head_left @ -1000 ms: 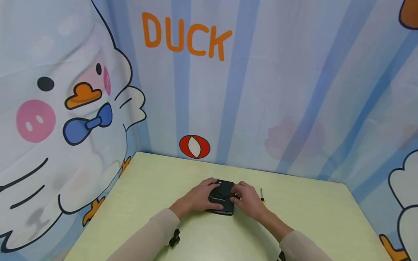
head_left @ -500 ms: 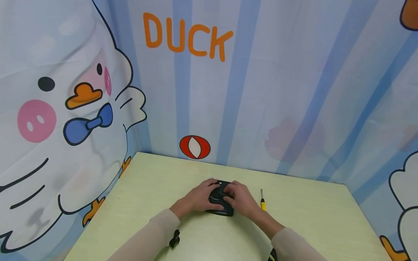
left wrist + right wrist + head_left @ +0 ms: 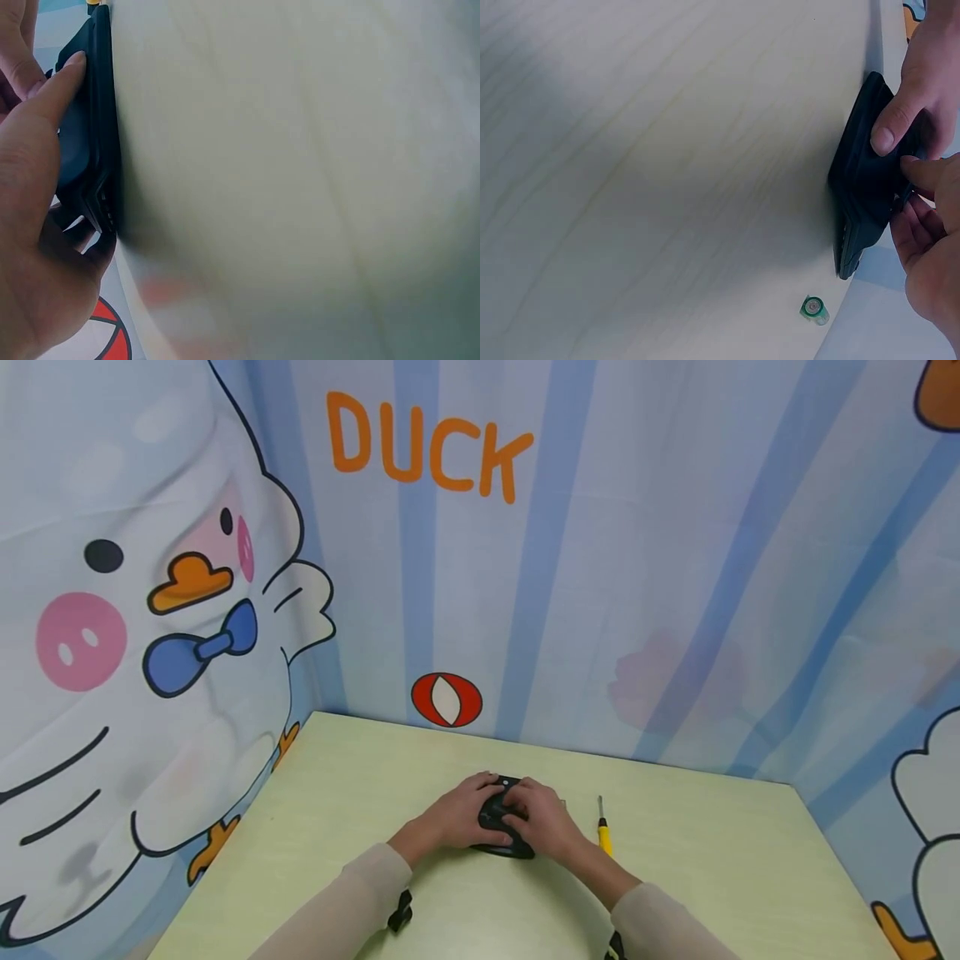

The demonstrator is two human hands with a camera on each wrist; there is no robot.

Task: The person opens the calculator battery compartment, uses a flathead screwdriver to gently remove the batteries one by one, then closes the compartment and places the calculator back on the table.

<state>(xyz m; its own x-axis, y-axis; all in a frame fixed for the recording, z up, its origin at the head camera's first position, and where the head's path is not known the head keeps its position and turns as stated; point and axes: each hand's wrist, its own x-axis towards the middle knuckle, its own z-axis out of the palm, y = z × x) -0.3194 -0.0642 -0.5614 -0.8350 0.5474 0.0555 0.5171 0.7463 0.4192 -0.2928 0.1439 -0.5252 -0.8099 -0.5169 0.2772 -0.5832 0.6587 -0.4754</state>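
Observation:
A flat black device with a raised ridge across its upper face lies on the table. My left hand grips it from the left, with the thumb on its near part and fingers round the far end. In the left wrist view, the thumb presses on the upper face of the black device. Over the middle of the device, my right hand has its thumb and fingertips drawn together. They pinch a small black piece, mostly hidden by the fingers, right at the device's surface.
A yellow-handled screwdriver lies right of my right hand. A small green-ended battery rests beyond the device. The pale table meets printed duck curtains at its back and sides.
My right hand has moved left from the device's right edge to over its middle, carrying the small black piece. More of the screwdriver now shows. The left hand keeps its hold.

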